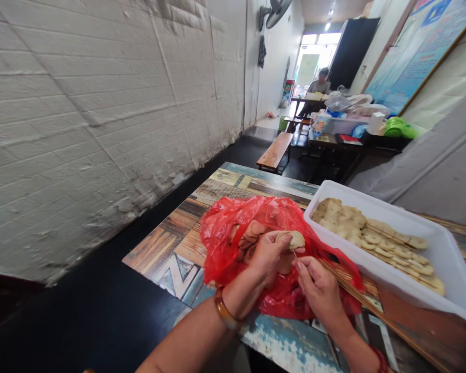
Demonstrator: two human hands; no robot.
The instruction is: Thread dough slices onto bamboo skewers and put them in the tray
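Note:
My left hand (270, 254) is closed around a pale, round-edged slice (297, 240), which looks like potato, above an open red plastic bag (221, 220). Thin tan slices (251, 233) lie inside the bag, partly covered by its folds. Just right of it, my right hand (319, 285) pinches a thin bamboo skewer (294, 253) whose upper end meets the slice's lower edge; whether it has pierced the slice I cannot tell. Several long bamboo skewers (376, 311) lie on the table, passing behind my right wrist.
To the right stands a white plastic tub (456, 272) holding rows of skewered slices (396, 251). A patterned table (171, 243) carries everything. Beyond it are a wooden bench (275, 150), a cluttered table with green bowls (398, 127), and a seated person (320, 85). A white brick-patterned wall (101, 114) runs along the left.

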